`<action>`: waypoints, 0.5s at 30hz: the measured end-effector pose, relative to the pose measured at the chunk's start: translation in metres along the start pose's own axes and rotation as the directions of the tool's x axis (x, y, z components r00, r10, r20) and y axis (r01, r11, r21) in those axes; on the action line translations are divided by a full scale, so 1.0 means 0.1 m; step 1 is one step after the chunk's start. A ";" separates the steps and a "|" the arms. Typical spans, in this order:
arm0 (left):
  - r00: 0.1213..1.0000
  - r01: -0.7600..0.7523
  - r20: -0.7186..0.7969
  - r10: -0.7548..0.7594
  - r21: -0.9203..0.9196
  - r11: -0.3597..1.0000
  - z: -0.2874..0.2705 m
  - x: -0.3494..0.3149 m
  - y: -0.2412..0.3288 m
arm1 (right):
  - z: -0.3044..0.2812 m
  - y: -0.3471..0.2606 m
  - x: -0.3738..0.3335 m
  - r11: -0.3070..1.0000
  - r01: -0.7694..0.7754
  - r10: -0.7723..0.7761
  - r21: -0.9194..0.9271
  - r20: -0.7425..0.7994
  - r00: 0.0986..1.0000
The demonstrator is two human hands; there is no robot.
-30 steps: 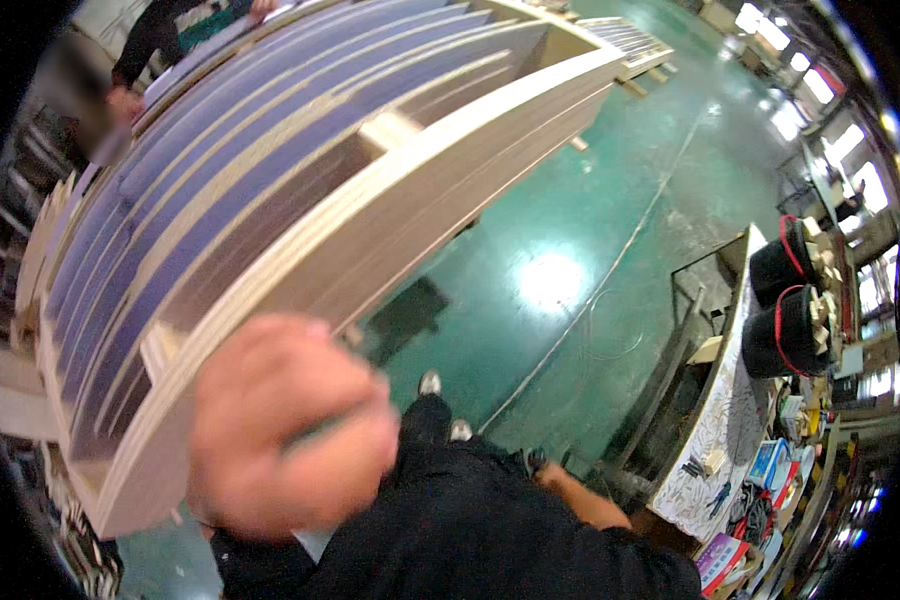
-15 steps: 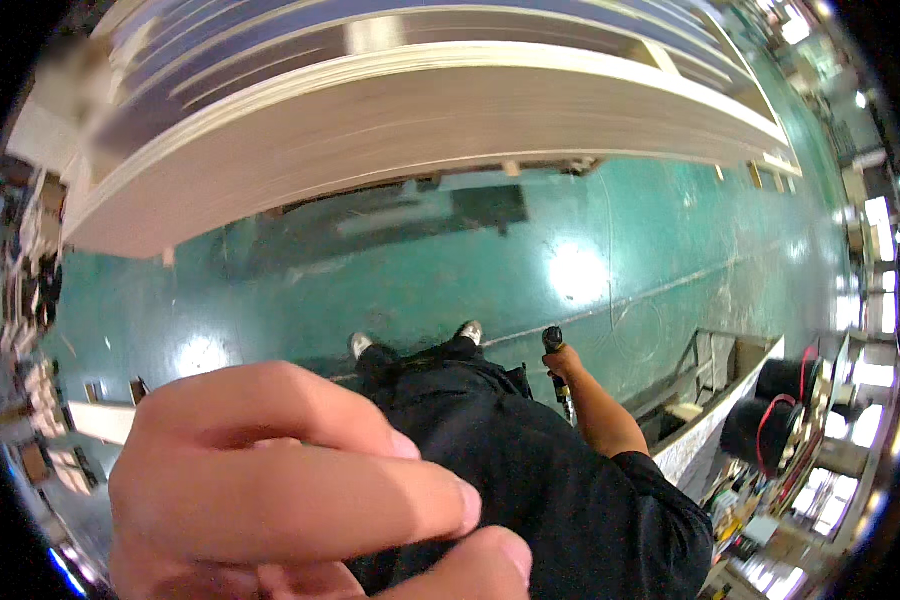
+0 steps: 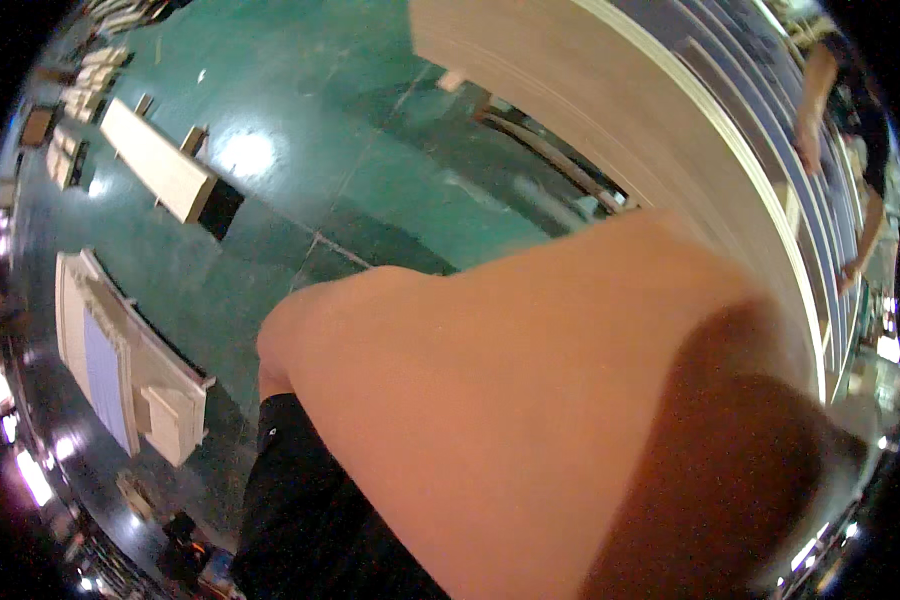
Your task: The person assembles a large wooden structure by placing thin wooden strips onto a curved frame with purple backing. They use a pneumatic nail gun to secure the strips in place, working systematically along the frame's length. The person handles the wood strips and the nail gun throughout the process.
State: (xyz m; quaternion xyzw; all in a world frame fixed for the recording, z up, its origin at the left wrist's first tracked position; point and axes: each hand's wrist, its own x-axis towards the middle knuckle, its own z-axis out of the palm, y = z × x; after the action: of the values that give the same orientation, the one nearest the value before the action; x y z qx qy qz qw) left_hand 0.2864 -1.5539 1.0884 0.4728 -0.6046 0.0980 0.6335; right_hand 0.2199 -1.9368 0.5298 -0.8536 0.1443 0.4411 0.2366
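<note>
My left forearm, bare below a black sleeve [image 3: 310,510], is raised very close to the camera and fills the lower middle. Bent at the left, it runs across to my left hand [image 3: 730,400], which is blurred and half in dark shadow. Its fingers cannot be made out, nor whether they hold anything. Behind it, at the upper right, stands a large pale wooden panel structure [image 3: 570,80] with long slats, and the arm overlaps its near side. I cannot tell if the hand touches it. My right hand is out of view.
Another person's hands [image 3: 808,150] show over the structure's far side at the right. A long pale board on supports [image 3: 155,155] stands at the upper left on the green floor [image 3: 300,90]. Stacked panels [image 3: 160,370] lie at the left, with timber pieces [image 3: 95,80] beyond.
The view has swung left, so the structure now sits at the upper right. My left hand, curled near the camera before, has moved right. My right hand with its black handheld tool has left view.
</note>
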 end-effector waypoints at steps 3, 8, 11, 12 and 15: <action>1.000 -0.021 0.004 0.022 -0.076 0.997 -0.39 -0.13 -0.02 | -0.02 -0.60 0.07 1.000 -0.002 0.002 0.024 -0.010 1.000; 1.000 0.017 -0.023 -0.018 -0.005 1.000 -1.11 -0.28 -0.13 | 0.01 -1.44 0.56 0.996 0.085 -0.085 -0.008 0.055 0.995; 0.999 0.034 -0.032 -0.034 -0.027 0.999 -1.60 -0.34 -0.31 | 0.02 -1.66 0.67 0.998 0.063 -0.065 0.023 0.060 0.996; 0.999 0.031 -0.024 -0.032 -0.033 0.999 -1.78 -0.33 -0.35 | 0.04 -1.72 0.73 0.998 0.056 -0.058 0.035 0.056 0.997; 0.998 0.055 -0.021 -0.056 -0.040 0.998 -2.32 -0.36 -0.42 | 0.13 -1.94 0.90 0.997 0.055 -0.059 0.059 0.059 0.997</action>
State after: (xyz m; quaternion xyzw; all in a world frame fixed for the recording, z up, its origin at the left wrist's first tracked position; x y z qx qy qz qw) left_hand 0.4626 -1.3934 1.0783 0.4757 -0.5859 0.0739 0.6519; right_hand 0.3507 -1.7693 0.5031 -0.8363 0.1252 0.4558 0.2777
